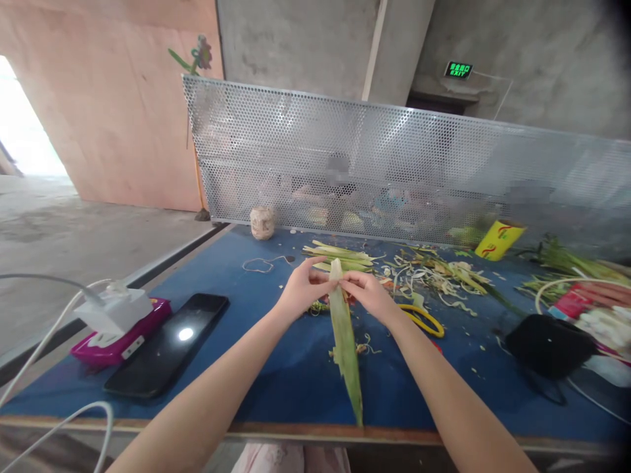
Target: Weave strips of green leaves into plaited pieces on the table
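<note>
Both my hands meet over the blue table (pixel 246 368), pinching the far end of a long green leaf (pixel 345 348) that runs back toward me to the table's front edge. My left hand (pixel 303 289) grips its left edge with closed fingers. My right hand (pixel 367 292) grips its right edge the same way. Just beyond the hands lies a stack of cut leaf strips (pixel 340 256). Yellow-handled scissors (pixel 426 318) rest to the right of my right wrist.
A black phone (pixel 167 348), a magenta box (pixel 116 335) and a white charger (pixel 116 309) with cables lie at the left. Leaf scraps (pixel 438 276), a yellow carton (pixel 497 240), a black pouch (pixel 547 345) and a string ball (pixel 262 222) stand before a perforated metal screen (pixel 394 171).
</note>
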Motion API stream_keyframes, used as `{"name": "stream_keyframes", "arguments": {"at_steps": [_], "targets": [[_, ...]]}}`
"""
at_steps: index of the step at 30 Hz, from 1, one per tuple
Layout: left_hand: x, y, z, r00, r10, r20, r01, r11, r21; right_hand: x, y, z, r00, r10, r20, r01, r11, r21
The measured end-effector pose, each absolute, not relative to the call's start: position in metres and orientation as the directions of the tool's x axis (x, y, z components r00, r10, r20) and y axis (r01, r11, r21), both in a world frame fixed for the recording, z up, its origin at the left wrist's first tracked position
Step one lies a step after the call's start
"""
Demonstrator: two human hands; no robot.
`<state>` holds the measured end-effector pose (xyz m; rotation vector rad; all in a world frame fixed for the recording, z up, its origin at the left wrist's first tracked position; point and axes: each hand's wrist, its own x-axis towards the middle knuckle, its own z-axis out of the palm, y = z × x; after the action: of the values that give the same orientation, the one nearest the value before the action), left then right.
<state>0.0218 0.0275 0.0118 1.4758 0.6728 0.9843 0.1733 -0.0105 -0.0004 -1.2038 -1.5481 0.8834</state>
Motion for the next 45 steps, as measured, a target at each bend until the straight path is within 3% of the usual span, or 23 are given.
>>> {"name": "stream_keyframes", "arguments": {"at_steps": [9, 14, 22, 27, 29, 36, 40, 45], "targets": [[0.020, 0.029, 0.007, 0.478, 0.864, 0.159, 0.035, -0.200, 0.979, 0.168, -0.016, 0.001, -0.052, 0.909, 0.413, 0.544, 0.373, -0.752], [0.021, 0.031, 0.004, 0.478, 0.863, 0.163, 0.013, -0.193, 0.981, 0.168, -0.016, 0.000, -0.087, 0.897, 0.433, 0.563, 0.403, -0.722], [0.021, 0.030, 0.007, 0.441, 0.888, 0.126, 0.016, -0.148, 0.989, 0.178, -0.013, 0.005, 0.020, 0.933, 0.359, 0.184, 0.350, -0.919], [0.021, 0.033, 0.004, 0.398, 0.909, 0.125, 0.030, -0.149, 0.988, 0.185, -0.011, 0.009, 0.170, 0.925, 0.339, -0.181, 0.367, -0.912], [0.022, 0.034, 0.004, 0.378, 0.917, 0.128, 0.022, -0.147, 0.989, 0.188, -0.010, 0.010, 0.219, 0.922, 0.320, -0.236, 0.369, -0.899], [0.022, 0.037, 0.006, 0.289, 0.925, 0.245, -0.076, -0.233, 0.970, 0.190, -0.005, -0.002, -0.045, 0.997, 0.064, 0.076, 0.067, -0.995], [0.021, 0.034, 0.011, 0.264, 0.935, 0.237, -0.062, -0.229, 0.972, 0.186, -0.008, -0.003, -0.118, 0.987, 0.106, 0.322, 0.139, -0.936], [0.024, 0.030, 0.009, 0.388, 0.902, 0.190, -0.079, -0.173, 0.982, 0.186, -0.009, 0.000, -0.059, 0.986, 0.158, 0.361, 0.168, -0.917]]}}
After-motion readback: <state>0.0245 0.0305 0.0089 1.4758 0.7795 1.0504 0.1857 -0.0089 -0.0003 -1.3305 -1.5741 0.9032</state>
